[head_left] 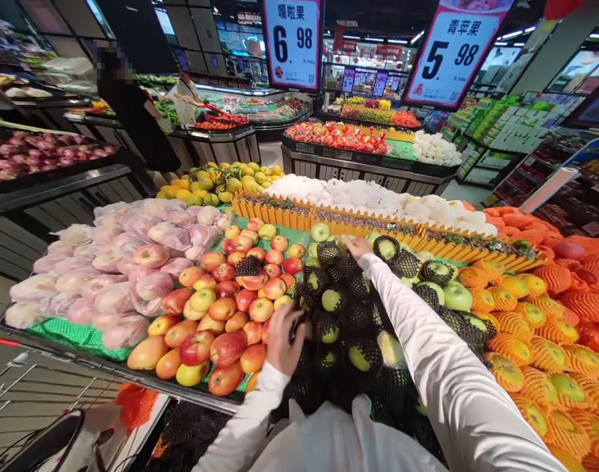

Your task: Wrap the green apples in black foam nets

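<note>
Green apples [332,300], many in black foam nets, fill the middle of the display in front of me. My left hand [284,341] is at their left edge, beside the red apples [229,347]. Its fingers are curved and apart, with black netting showing between fingers and thumb; no firm grip is visible. Farther back, my right hand [358,249] reaches over the green apples, fingers extended to the left near a bare green apple [319,232]. What lies under its fingertips is partly hidden. A black net [248,265] rests on the red apples.
Bagged apples [151,255] lie left, orange-netted fruit [530,311] right. A yellow picket divider [368,226] runs behind, with white-wrapped fruit [378,196] beyond it. A shopping cart [48,393] stands at lower left. A person in black [126,111] is among the far stands.
</note>
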A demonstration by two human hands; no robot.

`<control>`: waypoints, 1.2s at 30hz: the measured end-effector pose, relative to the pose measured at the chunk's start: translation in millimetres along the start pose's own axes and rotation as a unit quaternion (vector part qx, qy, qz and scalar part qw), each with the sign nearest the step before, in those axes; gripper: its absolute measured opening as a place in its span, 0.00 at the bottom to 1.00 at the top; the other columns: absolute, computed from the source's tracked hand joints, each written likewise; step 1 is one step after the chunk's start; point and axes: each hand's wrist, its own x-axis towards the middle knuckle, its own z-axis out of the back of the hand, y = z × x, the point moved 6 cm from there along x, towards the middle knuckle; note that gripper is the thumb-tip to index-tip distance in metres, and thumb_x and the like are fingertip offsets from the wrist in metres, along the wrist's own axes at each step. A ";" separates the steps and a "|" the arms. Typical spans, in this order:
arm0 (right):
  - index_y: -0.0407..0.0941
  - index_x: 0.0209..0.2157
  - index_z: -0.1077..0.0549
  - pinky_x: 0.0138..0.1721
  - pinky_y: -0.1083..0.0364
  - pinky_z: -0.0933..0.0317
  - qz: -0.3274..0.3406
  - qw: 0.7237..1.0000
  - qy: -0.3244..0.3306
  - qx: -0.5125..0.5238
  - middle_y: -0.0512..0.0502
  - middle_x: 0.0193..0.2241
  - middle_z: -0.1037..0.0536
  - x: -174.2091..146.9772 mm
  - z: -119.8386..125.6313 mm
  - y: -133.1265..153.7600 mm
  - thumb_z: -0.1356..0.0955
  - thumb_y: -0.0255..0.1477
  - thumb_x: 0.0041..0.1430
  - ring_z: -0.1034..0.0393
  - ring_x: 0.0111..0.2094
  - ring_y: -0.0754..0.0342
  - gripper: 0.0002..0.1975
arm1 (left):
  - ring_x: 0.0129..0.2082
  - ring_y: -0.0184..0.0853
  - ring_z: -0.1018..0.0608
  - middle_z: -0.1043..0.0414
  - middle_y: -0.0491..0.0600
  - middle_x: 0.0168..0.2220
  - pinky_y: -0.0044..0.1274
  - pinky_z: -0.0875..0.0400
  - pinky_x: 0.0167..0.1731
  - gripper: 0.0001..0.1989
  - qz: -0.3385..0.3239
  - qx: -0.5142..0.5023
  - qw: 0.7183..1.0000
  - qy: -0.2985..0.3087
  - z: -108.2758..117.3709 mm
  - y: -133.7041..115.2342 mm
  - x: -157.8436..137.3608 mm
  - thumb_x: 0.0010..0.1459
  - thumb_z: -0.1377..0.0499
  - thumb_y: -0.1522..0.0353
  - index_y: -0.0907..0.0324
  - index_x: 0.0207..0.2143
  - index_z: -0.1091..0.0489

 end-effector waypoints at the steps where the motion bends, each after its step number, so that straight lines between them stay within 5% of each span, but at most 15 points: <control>1: 0.40 0.50 0.27 0.56 0.47 0.46 -0.014 1.000 -0.019 0.003 0.35 0.50 0.26 6.4 5.1 -3.9 0.46 0.53 0.65 0.35 0.53 0.43 0.34 | 0.66 0.49 0.45 0.41 0.55 0.63 0.45 0.50 0.64 0.14 0.007 0.047 0.998 -0.029 11.4 13.1 11.8 0.62 0.46 0.65 0.55 0.49 0.29; 4: 0.37 0.52 0.30 0.54 0.45 0.43 -0.062 0.996 -0.057 0.006 0.30 0.51 0.28 23.3 15.3 -16.0 0.46 0.47 0.68 0.34 0.52 0.42 0.30 | 0.69 0.52 0.54 0.55 0.54 0.69 0.46 0.54 0.65 0.17 0.036 0.167 0.981 -0.094 41.0 51.0 42.0 0.61 0.46 0.63 0.58 0.50 0.29; 7: 0.40 0.51 0.30 0.50 0.44 0.36 -0.087 0.995 -0.046 0.016 0.37 0.49 0.26 36.4 12.7 -19.9 0.36 0.42 0.65 0.30 0.47 0.46 0.22 | 0.69 0.57 0.59 0.64 0.52 0.71 0.49 0.52 0.63 0.18 0.067 0.232 0.965 -0.104 54.7 80.9 62.7 0.60 0.45 0.60 0.58 0.49 0.26; 13: 0.42 0.49 0.29 0.44 0.47 0.31 -0.081 0.996 -0.036 0.020 0.43 0.46 0.25 50.0 -3.0 -4.1 0.33 0.37 0.65 0.27 0.43 0.51 0.15 | 0.67 0.57 0.49 0.40 0.54 0.64 0.49 0.43 0.55 0.15 0.095 0.284 0.952 -0.064 44.5 108.3 81.6 0.60 0.45 0.60 0.54 0.43 0.23; 18: 0.40 0.46 0.27 0.43 0.43 0.32 -0.062 0.994 -0.089 0.008 0.38 0.39 0.23 40.2 4.1 3.1 0.31 0.38 0.60 0.27 0.41 0.44 0.17 | 0.61 0.52 0.35 0.29 0.57 0.56 0.43 0.40 0.54 0.18 0.060 0.235 0.963 -0.120 51.6 97.7 84.8 0.60 0.46 0.61 0.57 0.49 0.28; 22: 0.37 0.52 0.30 0.48 0.38 0.37 0.012 0.984 -0.174 0.023 0.27 0.46 0.25 19.3 37.5 20.4 0.33 0.42 0.58 0.32 0.50 0.33 0.27 | 0.52 0.48 0.27 0.25 0.58 0.47 0.39 0.35 0.51 0.14 0.029 0.166 0.969 -0.182 69.6 75.2 82.4 0.59 0.45 0.61 0.60 0.41 0.28; 28: 0.40 0.54 0.30 0.52 0.38 0.40 0.131 0.947 -0.278 0.093 0.31 0.51 0.26 -46.2 110.0 57.5 0.35 0.52 0.54 0.32 0.50 0.34 0.35 | 0.35 0.39 0.26 0.29 0.48 0.30 0.29 0.32 0.38 0.08 -0.009 0.087 0.993 -0.079 59.2 33.3 65.8 0.55 0.41 0.64 0.56 0.27 0.37; 32: 0.44 0.49 0.26 0.44 0.43 0.33 0.160 0.941 -0.242 0.173 0.38 0.43 0.21 -110.0 131.3 64.0 0.29 0.51 0.47 0.27 0.41 0.41 0.32 | 0.36 0.39 0.27 0.31 0.48 0.34 0.29 0.31 0.40 0.04 -0.017 0.055 0.998 -0.030 47.1 18.5 41.9 0.55 0.44 0.70 0.57 0.35 0.36; 36: 0.44 0.46 0.25 0.43 0.45 0.31 0.140 0.952 -0.141 0.234 0.40 0.40 0.20 -160.7 109.3 44.7 0.26 0.47 0.44 0.26 0.37 0.45 0.29 | 0.42 0.40 0.26 0.30 0.51 0.39 0.33 0.31 0.47 0.16 -0.013 0.029 0.999 0.008 45.0 22.1 22.6 0.53 0.45 0.73 0.59 0.46 0.35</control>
